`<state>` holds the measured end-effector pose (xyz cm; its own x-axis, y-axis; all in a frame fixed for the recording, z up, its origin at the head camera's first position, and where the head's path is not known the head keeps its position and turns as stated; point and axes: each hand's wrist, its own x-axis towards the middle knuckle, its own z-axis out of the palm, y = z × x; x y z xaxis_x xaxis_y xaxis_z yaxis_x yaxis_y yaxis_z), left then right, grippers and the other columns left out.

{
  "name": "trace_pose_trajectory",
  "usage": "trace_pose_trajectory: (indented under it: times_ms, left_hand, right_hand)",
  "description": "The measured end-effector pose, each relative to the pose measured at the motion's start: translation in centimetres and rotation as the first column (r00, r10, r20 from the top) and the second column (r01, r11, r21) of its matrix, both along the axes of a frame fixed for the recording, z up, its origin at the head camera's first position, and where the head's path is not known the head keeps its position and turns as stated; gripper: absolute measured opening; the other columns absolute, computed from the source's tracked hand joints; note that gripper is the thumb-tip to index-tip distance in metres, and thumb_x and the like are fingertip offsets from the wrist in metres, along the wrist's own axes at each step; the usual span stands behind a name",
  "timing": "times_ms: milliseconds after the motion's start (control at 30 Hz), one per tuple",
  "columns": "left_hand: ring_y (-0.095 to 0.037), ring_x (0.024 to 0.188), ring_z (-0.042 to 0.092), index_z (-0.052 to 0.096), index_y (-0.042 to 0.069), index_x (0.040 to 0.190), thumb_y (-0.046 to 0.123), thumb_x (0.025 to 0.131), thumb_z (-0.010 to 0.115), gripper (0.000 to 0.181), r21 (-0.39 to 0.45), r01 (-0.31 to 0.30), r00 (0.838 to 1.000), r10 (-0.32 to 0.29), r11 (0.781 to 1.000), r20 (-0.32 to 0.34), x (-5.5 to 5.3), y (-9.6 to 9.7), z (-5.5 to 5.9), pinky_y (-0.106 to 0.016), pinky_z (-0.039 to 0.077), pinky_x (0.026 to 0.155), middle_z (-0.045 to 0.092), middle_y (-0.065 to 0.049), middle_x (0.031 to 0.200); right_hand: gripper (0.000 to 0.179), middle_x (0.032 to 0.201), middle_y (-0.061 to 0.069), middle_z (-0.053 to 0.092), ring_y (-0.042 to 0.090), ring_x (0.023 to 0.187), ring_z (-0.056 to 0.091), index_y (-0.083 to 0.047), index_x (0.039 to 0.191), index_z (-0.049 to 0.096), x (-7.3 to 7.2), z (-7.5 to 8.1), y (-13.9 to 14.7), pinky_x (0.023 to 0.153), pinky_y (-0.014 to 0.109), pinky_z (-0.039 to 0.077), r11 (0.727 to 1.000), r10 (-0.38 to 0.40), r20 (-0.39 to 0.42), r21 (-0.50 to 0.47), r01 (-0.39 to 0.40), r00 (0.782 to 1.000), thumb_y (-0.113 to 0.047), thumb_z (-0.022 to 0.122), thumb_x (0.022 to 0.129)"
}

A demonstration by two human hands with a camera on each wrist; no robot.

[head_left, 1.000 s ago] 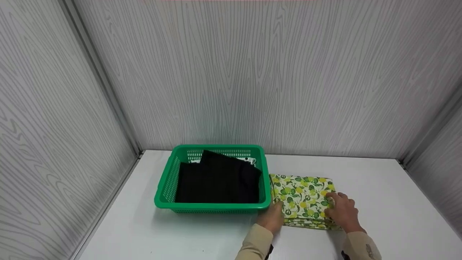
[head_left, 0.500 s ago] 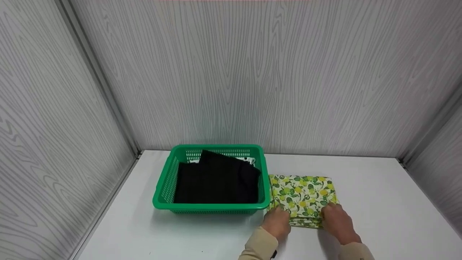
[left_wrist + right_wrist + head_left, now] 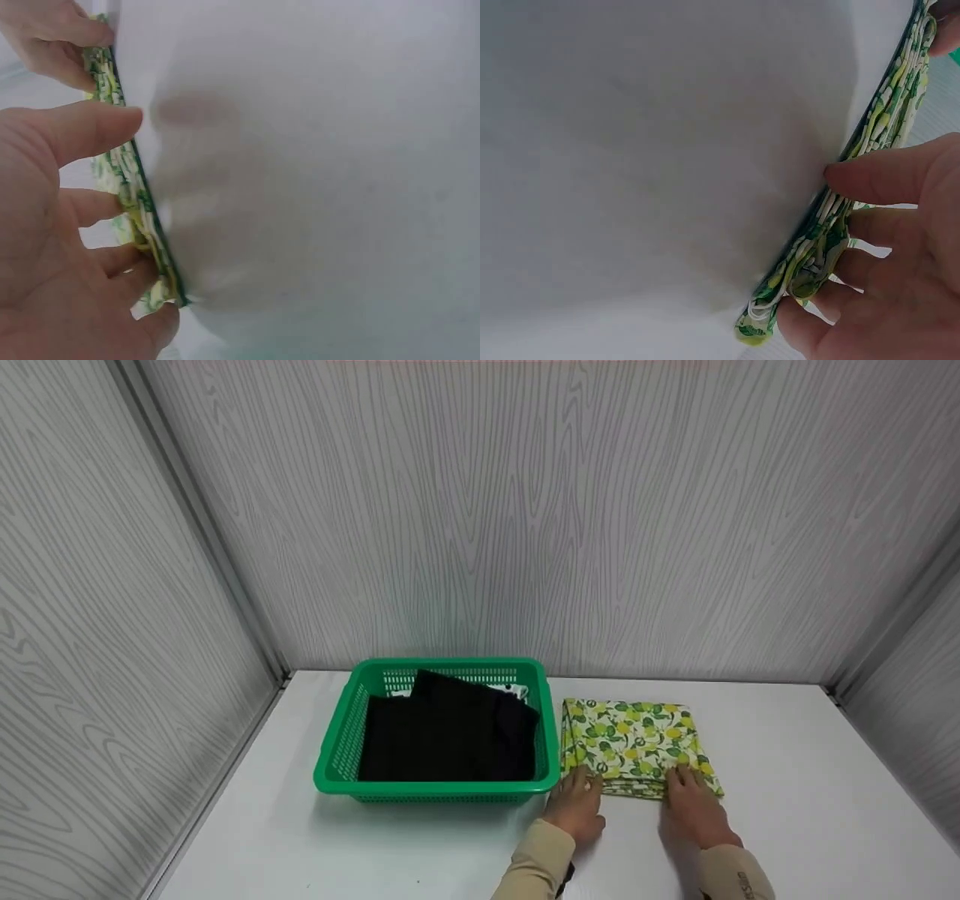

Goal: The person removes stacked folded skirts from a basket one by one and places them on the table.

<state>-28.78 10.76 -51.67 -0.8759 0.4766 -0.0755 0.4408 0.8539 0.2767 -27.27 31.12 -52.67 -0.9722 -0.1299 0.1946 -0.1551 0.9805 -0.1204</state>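
A folded cloth (image 3: 634, 739), printed with lemons and green leaves on white, lies on the white table just right of the green basket. My left hand (image 3: 576, 810) rests with extended fingers at its near left corner, close to the basket. At the right part of the near edge, my right hand (image 3: 696, 811) touches the fold with its fingertips. Both wrist views show the stacked layers of the cloth edge (image 3: 135, 187) side-on. In the right wrist view, the thumb lies along the front of the layers (image 3: 885, 120) and the other fingers reach over the top.
The green plastic basket (image 3: 551, 735) holds folded black cloth (image 3: 450, 739), with a bit of white spotted fabric (image 3: 517, 690) behind it. Grey wood-grain panels (image 3: 480, 510) stand behind the table (image 3: 780, 742) and at both sides.
The lemon cloth has slid away from me toward the back panel, with both hands at its near edge. The right hand's fingers have straightened. The basket stays in place.
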Motion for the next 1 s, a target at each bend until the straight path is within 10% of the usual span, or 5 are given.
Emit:
trace_pose_trajectory:
  times_ms: [167,300,567,800,1000]
  left_hand:
    - [-0.021,0.133,0.022,0.036,0.019,0.14,0.03,0.09,0.055,0.054,0.027,-0.003,0.999,0.002,1.0,0.034,0.0,-0.2,0.5,-0.04,0.027,0.102,0.025,-0.005,0.145]
    - [-0.016,0.125,0.038,0.045,0.018,0.135,0.03,0.091,0.055,0.047,0.079,0.106,0.992,-0.111,0.991,0.055,0.3,-1.0,2.0,-0.033,0.036,0.097,0.041,-0.001,0.137]
    - [-0.001,0.089,0.058,0.064,0.015,0.114,0.02,0.093,0.054,0.024,0.384,0.267,0.947,-0.315,0.884,0.067,1.3,-4.2,5.6,-0.017,0.046,0.074,0.063,0.005,0.109]
    - [-0.001,0.091,0.057,0.067,0.018,0.109,0.023,0.095,0.051,0.022,0.511,0.243,0.97,-0.223,0.825,-0.101,1.3,-7.0,8.1,-0.018,0.046,0.077,0.063,0.01,0.104]
    - [-0.013,0.105,0.053,0.063,0.014,0.115,0.026,0.094,0.052,0.027,0.496,0.122,0.987,-0.05,0.86,-0.155,0.1,-10.7,8.5,-0.029,0.044,0.086,0.059,0.003,0.113]
  right_hand:
    - [0.033,0.121,0.036,0.042,0.051,0.113,0.038,0.014,0.115,0.049,-0.6,0.9,0.4,0.087,0.057,0.037,0.997,0.011,0.072,-0.081,-0.005,0.997,0.008,0.055,0.083]
    - [0.031,0.116,0.034,0.047,0.048,0.108,0.043,0.013,0.113,0.05,-1.2,2.2,0.1,0.084,0.056,0.039,0.976,-0.016,0.085,-0.216,0.034,0.996,0.004,0.055,0.083]
    - [0.036,0.122,0.028,0.048,0.041,0.107,0.048,0.007,0.123,0.049,-2.3,6.3,-3.0,0.08,0.053,0.042,0.867,-0.058,0.066,-0.491,0.083,0.996,-0.006,0.049,0.089]
    - [0.032,0.121,0.024,0.052,0.039,0.107,0.052,0.004,0.119,0.054,-3.0,8.4,-6.4,0.079,0.047,0.047,0.764,0.008,-0.003,-0.645,-0.008,1.0,-0.005,0.051,0.089]
    - [0.029,0.117,0.021,0.055,0.034,0.104,0.055,0.003,0.117,0.055,-3.6,9.5,-8.9,0.08,0.043,0.048,0.695,0.066,-0.025,-0.716,-0.064,0.997,-0.006,0.054,0.089]
